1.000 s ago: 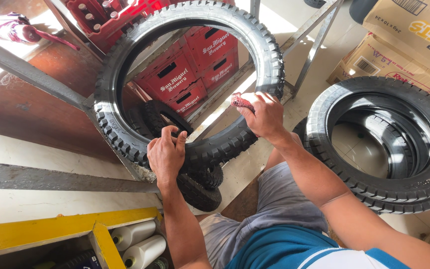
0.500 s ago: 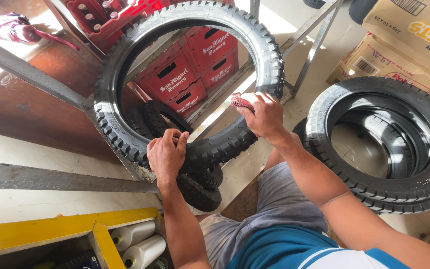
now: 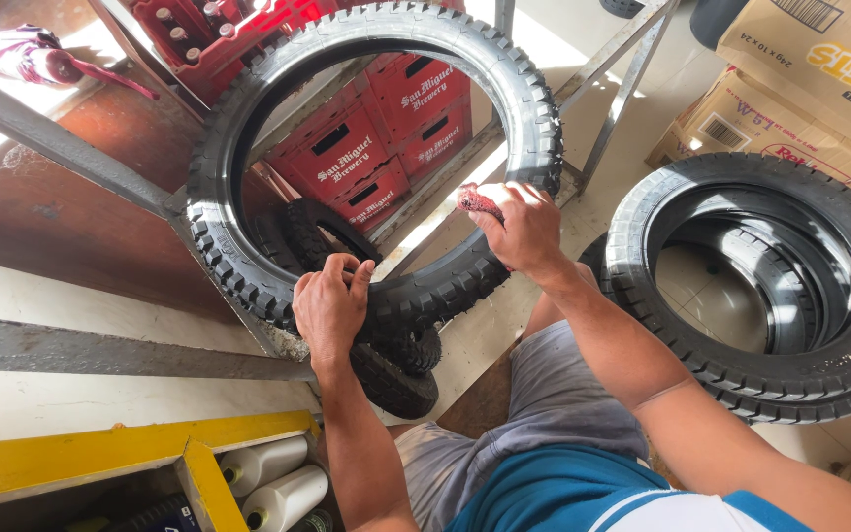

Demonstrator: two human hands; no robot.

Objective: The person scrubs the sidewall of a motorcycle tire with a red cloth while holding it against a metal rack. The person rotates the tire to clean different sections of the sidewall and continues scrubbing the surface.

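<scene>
Tyre in hand: 1 big knobby black tyre (image 3: 248,286), upright in front of you, leaning on the grey metal frame (image 3: 61,148). You hold it at 2 spots on the lower rim.
L hand: your left hand (image 3: 330,307) is closed over the tyre's bottom edge, fingers curled onto the inner lip, thumb side up.
R hand: your right hand (image 3: 522,229) is shut round a small red rag (image 3: 480,202), pressed vs the tyre's lower right wall, just inside the tread.
Small tyres behind: at least 2 smaller black tyres (image 3: 396,369) sit low behind the big one, partly hidden by it & your L hand; exact count can't tell.
Tyres at right: stack of black tyres (image 3: 839,365) flat on the floor beside your R arm, 2 seen for sure, well apart from the one you hold.
Crates: red bottle crates (image 3: 347,163) seen thru the tyre's hole, approx 4 fronts showing, plus 1 more crate w/ bottle tops (image 3: 194,30) top left.
Boxes: 2 brown cartons (image 3: 810,89) top right, behind the stack.
Jugs: 2 white plastic jugs (image 3: 278,483) on their sides under the yellow frame (image 3: 100,458), bottom left.
In the way: the grey frame bars cross behind the tyre; small tyres crowd the space under your L hand.
</scene>
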